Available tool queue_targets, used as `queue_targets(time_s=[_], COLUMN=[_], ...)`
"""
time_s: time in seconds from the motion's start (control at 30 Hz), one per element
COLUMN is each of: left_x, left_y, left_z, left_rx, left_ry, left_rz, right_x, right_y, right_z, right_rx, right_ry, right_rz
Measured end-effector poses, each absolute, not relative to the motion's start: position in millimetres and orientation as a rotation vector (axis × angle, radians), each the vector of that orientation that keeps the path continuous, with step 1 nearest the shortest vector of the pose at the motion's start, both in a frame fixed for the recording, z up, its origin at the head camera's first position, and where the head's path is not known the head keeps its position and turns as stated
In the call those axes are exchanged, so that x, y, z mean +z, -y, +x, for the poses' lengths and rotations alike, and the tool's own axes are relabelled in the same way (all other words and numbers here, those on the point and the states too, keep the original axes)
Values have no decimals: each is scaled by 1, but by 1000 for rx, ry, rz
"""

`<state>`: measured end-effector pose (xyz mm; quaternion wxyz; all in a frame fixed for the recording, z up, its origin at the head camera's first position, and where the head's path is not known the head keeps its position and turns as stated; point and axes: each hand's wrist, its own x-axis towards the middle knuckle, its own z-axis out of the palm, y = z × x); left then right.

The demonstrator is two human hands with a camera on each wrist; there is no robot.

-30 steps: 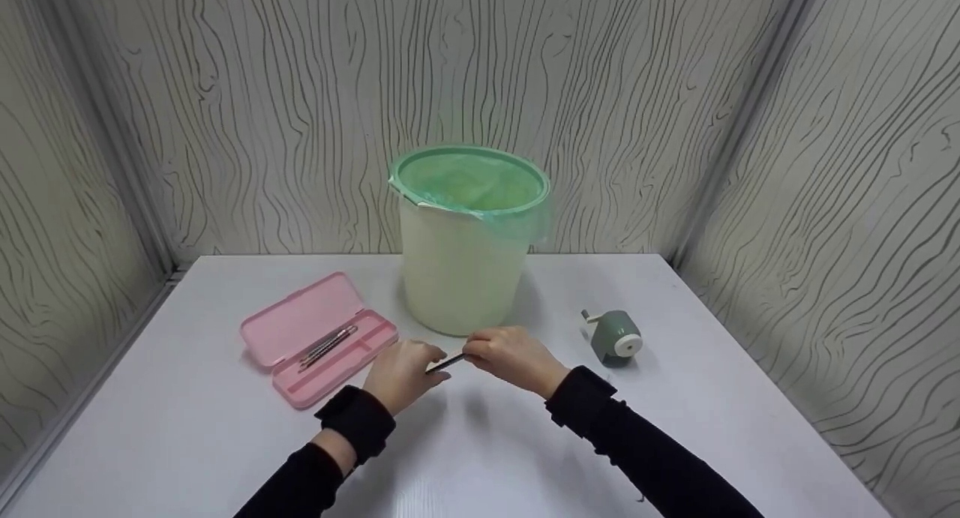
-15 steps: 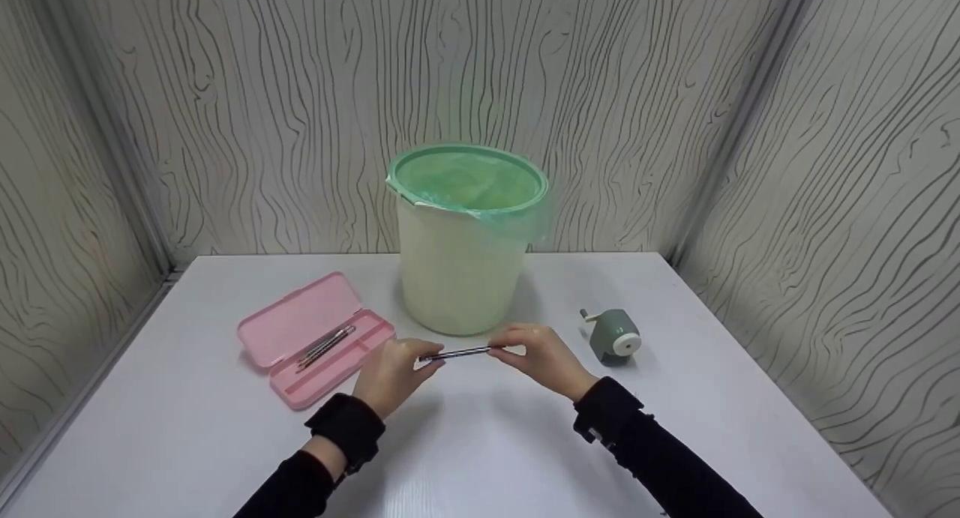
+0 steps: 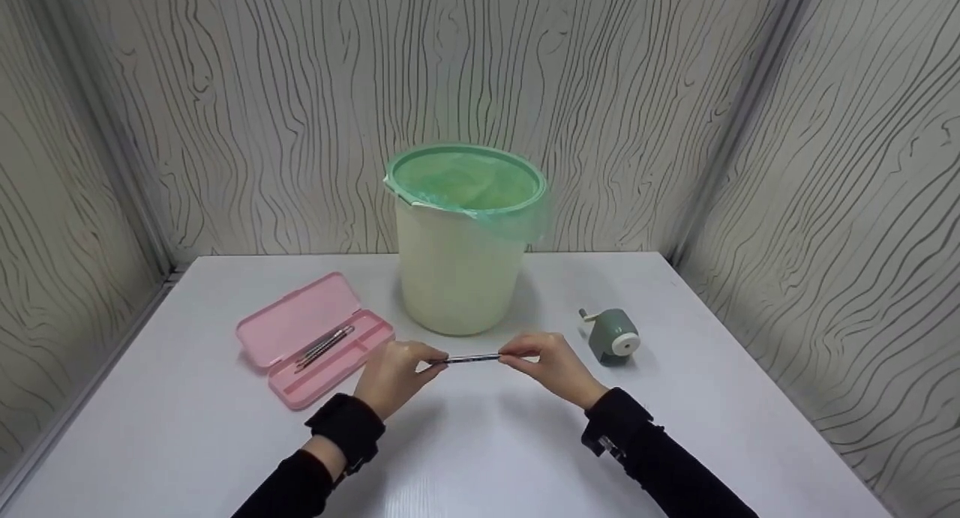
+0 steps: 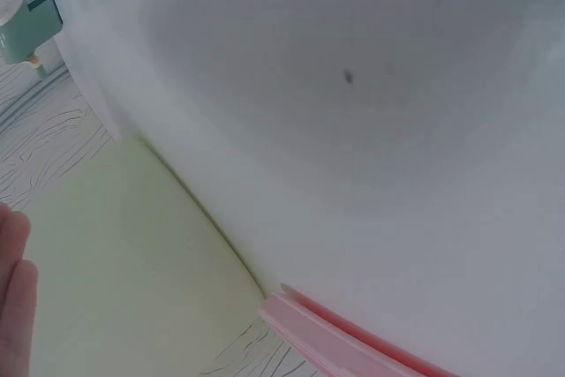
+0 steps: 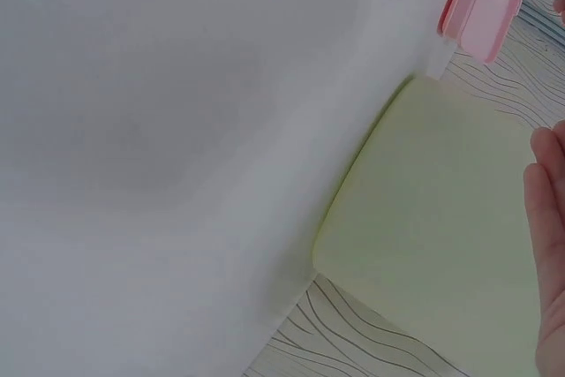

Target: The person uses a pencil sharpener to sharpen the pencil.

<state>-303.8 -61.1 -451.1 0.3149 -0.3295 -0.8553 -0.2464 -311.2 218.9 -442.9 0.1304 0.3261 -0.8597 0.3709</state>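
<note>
A slim dark patterned pencil (image 3: 472,358) is stretched almost level between two hands above the white table, in front of the bin. My left hand (image 3: 391,375) pinches one end between thumb and fingers, beside the pink pencil case (image 3: 296,324). At the other end, the right hand (image 3: 556,372) pinches it the same way. Fingers cover both tips. In the open case lie several similar pencils (image 3: 324,349). Only some fingers of the left hand (image 4: 13,293) and right hand (image 5: 552,218) enter the wrist views, where the pencil is out of sight.
A pale bin (image 3: 459,278) with a green rim and green liner bag stands at the back middle of the table (image 3: 480,458). Right of the hands sits a green crank pencil sharpener (image 3: 615,336). Wood-patterned panels (image 3: 300,113) enclose the back and sides.
The hands have drawn apart, the right one moving rightwards, so more of the pencil shows. It has turned from slanted to nearly level. Case, bin and sharpener stay put.
</note>
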Motion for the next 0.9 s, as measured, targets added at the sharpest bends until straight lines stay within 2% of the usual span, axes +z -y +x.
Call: queue_targets(time_s=[0.23, 0.47, 0.77, 0.9], left_x=[-450, -450, -451, -453], left_y=[62, 68, 80, 84], left_z=[-303, -302, -302, -302], left_rx=[-697, -744, -761, -768], left_ry=[2328, 2369, 2383, 2399], left_rz=[-894, -895, -894, -885], right_x=[-443, -431, -409, -402], right_y=[-223, -240, -298, -328], right_z=[-312, -313, -328, -340], right_rx=[958, 638, 90, -5], right_ry=[2506, 2581, 2791, 2874], right_rz=[1029, 1069, 889, 805])
